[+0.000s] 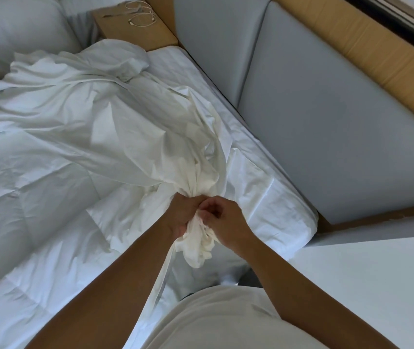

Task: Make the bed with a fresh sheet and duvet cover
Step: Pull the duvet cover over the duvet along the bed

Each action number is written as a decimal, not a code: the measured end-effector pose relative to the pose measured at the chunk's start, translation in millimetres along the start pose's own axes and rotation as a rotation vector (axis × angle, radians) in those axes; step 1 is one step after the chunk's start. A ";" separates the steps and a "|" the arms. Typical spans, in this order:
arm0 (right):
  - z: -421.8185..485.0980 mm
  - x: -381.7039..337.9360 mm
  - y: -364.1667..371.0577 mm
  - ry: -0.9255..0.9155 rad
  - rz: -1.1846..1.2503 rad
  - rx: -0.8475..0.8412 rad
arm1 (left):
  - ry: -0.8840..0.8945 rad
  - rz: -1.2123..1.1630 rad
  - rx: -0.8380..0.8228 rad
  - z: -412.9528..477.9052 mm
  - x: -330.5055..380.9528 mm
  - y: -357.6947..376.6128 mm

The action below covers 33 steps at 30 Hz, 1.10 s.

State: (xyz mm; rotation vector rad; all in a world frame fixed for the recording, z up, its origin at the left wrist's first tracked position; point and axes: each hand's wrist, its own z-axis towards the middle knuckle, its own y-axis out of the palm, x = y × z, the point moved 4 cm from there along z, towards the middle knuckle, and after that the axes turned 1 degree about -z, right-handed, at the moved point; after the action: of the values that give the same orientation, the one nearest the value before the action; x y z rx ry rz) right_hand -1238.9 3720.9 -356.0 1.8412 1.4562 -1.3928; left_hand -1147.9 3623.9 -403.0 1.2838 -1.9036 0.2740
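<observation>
White duvet cover (pixel 125 117) bunched into a twist above the corner of the sheeted mattress (pixel 271 197), my left hand (pixel 182 214) and my right hand (pixel 226 222) gripping its gathered end, fingers (pixel 208 210) curled tight round the cloth, grey padded panel (pixel 326 122) alongside.

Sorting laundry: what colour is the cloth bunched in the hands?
The cloth is plain white, no pattern; head view shows it best.

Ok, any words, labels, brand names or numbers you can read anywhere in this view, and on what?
None can be read.
The bunched white cloth gripped by the left hand and right hand shows no tag or print.
The sheet on the mattress, grey padded panels, brown ledge and cable are unmarked.
</observation>
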 end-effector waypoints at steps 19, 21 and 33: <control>16.2 29.7 -11.0 0.190 -0.169 0.321 | 0.050 -0.106 0.105 7.3 -12.2 0.3; 14.1 30.1 -7.9 0.156 -0.257 0.223 | 0.069 -0.090 0.119 10.1 -12.1 -1.8; 51.6 39.2 -18.3 0.881 0.207 -0.189 | 0.118 0.147 -0.057 -0.7 -41.7 19.4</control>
State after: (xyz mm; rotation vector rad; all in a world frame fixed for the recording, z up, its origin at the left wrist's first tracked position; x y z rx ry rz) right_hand -1280.0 3705.8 -407.2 2.5156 1.6051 -0.2962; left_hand -1157.5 3661.5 -427.8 1.0691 -1.8935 0.3604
